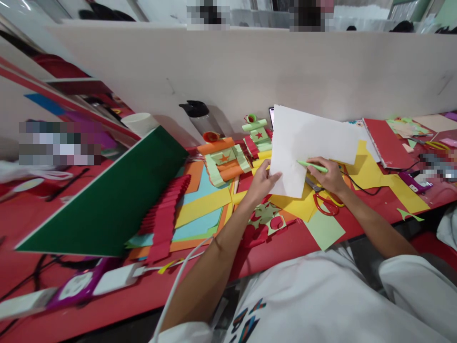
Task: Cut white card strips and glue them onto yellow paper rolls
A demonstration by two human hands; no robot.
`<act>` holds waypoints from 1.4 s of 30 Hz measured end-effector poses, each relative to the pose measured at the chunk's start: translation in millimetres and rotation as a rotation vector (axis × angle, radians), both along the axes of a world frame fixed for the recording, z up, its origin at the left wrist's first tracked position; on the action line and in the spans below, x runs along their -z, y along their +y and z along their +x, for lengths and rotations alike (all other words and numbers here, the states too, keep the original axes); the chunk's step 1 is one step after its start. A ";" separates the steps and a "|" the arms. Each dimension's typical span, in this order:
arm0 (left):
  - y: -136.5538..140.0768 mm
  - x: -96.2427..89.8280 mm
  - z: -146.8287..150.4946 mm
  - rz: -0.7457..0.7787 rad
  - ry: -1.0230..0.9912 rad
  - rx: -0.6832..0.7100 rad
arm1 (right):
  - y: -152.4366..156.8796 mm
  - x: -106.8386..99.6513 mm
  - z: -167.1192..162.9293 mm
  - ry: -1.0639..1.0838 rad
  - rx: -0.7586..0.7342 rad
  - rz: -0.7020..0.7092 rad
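At the near edge of the red desk (pixel 264 255) lies a pale-green rectangular paper piece (pixel 325 229); metal scissors with red and yellow handles (pixel 317 189) sit near the right wrist. The left hand (pixel 262 183) has its grip pinched on a large white paper sheet's (pixel 317 131) lower-left edge, apparently steadying it above the coloured papers. The right hand (pixel 329 176) grips a slim light-green pen (pixel 316 166) slantwise, tip at the sheet, seemingly for control. Beyond, near the pale partition (pixel 228 71), is a grey bottle with a black lid (pixel 207 124), contents indiscernible.
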State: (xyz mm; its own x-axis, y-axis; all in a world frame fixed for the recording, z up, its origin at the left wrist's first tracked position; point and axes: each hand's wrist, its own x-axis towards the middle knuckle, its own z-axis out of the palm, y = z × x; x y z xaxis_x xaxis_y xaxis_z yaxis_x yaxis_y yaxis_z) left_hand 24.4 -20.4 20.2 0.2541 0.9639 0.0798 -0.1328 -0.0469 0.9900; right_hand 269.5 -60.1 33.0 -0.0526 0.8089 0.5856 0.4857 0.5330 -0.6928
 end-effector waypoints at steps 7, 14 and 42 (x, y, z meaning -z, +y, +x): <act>0.1 1.0 -0.1 0.009 0.004 -0.006 | 0.2 0.2 1.3 -0.026 -0.022 -0.010; 0.3 0.2 -0.3 0.032 0.022 -0.003 | -0.3 -0.7 1.3 -0.010 -0.014 -0.001; 1.3 -3.8 -0.6 -0.176 -0.447 -0.053 | 14.4 2.0 13.3 0.432 -0.076 -0.227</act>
State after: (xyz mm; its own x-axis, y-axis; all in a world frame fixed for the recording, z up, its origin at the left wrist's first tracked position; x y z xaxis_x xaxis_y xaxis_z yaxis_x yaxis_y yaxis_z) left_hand 23.8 -19.1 24.0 0.1823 0.9832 0.0047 -0.5493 0.0979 0.8298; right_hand 282.8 -45.7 31.0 0.0926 0.9220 0.3760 0.0939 0.3679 -0.9251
